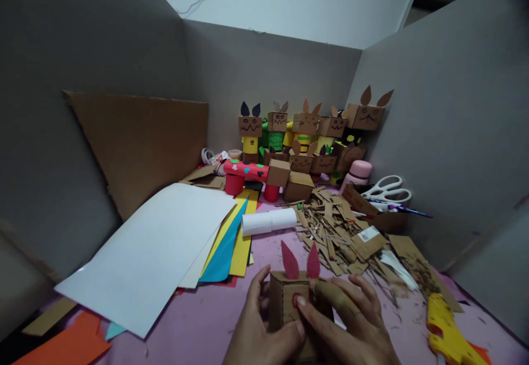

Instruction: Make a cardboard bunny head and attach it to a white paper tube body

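Note:
Low in the view, a small cardboard box (285,299) with two pink paper ears (290,260) is held upright between my hands. My left hand (262,326) wraps round its left side, with the thumb across the front. A red ring mark (296,299) shows on the box's front face. The index fingertip of my right hand (351,321) touches the face beside that ring, while its other fingers lie behind and along the right side. Part of the box's front is covered by my fingers.
Several cardboard animal figures (306,122) stand at the back. White sheets (165,243) and coloured paper (225,249) lie left, a white paper roll (268,221) in the middle. To the right are cardboard scraps (330,227), white-handled scissors (386,189) and a yellow glue gun (446,326).

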`<state>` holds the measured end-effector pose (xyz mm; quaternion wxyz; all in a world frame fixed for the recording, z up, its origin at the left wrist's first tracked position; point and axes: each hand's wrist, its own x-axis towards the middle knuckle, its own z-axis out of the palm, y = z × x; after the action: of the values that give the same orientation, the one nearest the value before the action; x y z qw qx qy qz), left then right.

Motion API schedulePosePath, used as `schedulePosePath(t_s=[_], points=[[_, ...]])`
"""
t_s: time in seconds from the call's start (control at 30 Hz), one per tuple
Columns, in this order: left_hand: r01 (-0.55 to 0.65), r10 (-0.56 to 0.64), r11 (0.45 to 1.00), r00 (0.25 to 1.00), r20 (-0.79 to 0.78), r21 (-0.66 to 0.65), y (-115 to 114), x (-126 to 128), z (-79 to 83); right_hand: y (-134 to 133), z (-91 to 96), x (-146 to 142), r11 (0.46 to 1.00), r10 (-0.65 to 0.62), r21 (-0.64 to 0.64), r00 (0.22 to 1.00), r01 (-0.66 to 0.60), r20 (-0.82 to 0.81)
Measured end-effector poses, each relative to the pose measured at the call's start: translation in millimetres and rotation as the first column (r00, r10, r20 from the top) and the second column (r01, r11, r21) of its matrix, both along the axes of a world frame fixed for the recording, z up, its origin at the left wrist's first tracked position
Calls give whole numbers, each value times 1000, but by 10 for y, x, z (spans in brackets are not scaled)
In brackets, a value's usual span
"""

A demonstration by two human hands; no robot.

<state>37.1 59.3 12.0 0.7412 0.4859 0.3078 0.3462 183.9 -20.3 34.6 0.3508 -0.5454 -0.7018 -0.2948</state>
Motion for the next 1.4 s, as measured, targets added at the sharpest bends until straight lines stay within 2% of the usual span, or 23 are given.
schedulePosePath(t_s=[0.17,0.33,0.53,0.7,0.87,1.0,1.07,1.1,1.17,1.23,1.27,1.33,1.4], points=[[-20,20,1000,1000,-1,-11,-31,-18,119,24,39,-13,997,27,77,998,-31,61],[-32,32,999,999,2,-7,-27,-10,108,24,2,1,994,45,92,998,-50,54],[-20,21,1000,997,71,-8,-14,-10,48,-13,-36,37,999,-4,53,997,0,73],[-21,23,999,995,97,-27,-18,-23,69,-5,-42,15,1000,-20,-6,997,20,71],[-114,118,992,989,88,-47,0,-33,174,6,-59,-39,999,-4,-45,1000,3,-29],[-85,96,990,991,96,-114,16,-46,247,-6,-77,-77,1000,23,22,959,-18,-283],[-93,106,989,988,112,-116,20,-50,236,-3,-88,-76,1000,10,13,855,-4,-519],[-102,115,989,986,118,-108,21,-49,218,4,-94,-70,1000,-1,-21,758,-17,-652],[-107,118,990,985,126,-91,19,-40,173,34,-108,-57,986,-24,-98,481,-131,-877],[-89,98,994,985,141,-70,7,-27,138,72,-115,-46,939,-20,-86,198,-333,-980],[-77,85,995,984,156,-57,-2,-21,131,88,-114,-43,908,-12,-51,96,-415,-995],[-57,61,998,980,189,-27,-26,-15,142,108,-104,-41,864,0,4,-8,-503,-1000],[-40,39,999,978,205,1,-48,-16,176,107,-91,-45,858,-16,0,-26,-514,-1000]])
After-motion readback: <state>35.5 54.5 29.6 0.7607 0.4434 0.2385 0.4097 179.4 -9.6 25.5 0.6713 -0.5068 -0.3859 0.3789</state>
